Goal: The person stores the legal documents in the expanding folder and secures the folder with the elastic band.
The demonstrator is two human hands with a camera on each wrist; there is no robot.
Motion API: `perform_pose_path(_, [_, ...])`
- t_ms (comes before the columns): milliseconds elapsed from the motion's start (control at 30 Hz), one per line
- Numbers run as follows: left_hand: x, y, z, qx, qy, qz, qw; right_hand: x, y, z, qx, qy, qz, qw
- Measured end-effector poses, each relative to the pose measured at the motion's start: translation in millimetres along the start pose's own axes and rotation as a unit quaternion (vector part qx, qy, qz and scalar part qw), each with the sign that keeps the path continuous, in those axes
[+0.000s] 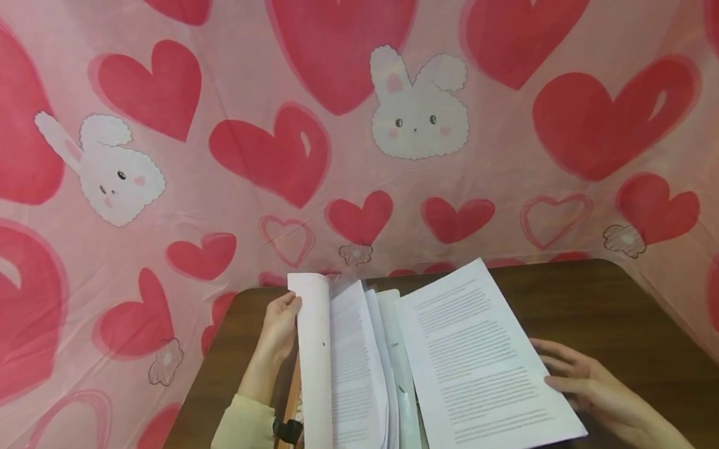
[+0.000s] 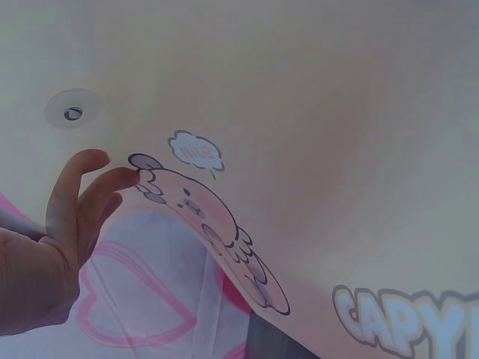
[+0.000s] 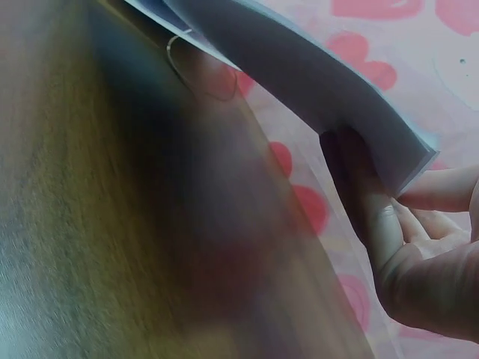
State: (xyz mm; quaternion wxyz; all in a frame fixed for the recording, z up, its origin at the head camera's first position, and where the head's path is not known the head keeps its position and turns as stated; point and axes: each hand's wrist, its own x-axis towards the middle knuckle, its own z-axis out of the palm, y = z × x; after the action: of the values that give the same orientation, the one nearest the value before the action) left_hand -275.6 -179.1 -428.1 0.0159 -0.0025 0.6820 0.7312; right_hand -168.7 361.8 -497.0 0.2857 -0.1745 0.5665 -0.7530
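A binder with a cream cover [image 1: 312, 386] stands open on the table, its cover raised at the left. My left hand [image 1: 279, 326] holds this cover by its far left edge. In the left wrist view, fingers [image 2: 105, 183] lie against the outside of the cover, which has a cartoon animal print [image 2: 202, 206] and a snap button [image 2: 72, 113]. Printed pages [image 1: 353, 375] lie just inside the cover. At the right my right hand [image 1: 591, 383] pinches the outer edge of a thin stack of printed sheets [image 1: 480, 369], thumb on one face and fingers underneath.
The brown wooden table [image 1: 583, 300] stretches beyond the papers to the right. A pink cloth with hearts and rabbits [image 1: 309, 235] hangs behind it and along both sides. A thin curved ring [image 3: 176, 63] shows beside the sheets in the right wrist view.
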Motion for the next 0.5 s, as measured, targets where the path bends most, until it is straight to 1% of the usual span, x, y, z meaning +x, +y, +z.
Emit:
perform_pose_path(133, [-0.9,-0.2,0.1,0.001,0.000,0.000,1.0000,7.2,4.6,4.9,-0.011,0.004,-0.003,0.9999])
perform_pose_path(333, [-2.5,-1.3,1.2,0.002,-0.005,-0.002,1.0000,17.1,8.3,12.4,-0.032,0.026,-0.003,0.9992])
perform_pose_path(500, [-2.0,-1.3,2.5,0.000,-0.004,0.002,1.0000,18.6,5.5,13.2,-0.053,0.031,-0.015,0.9980])
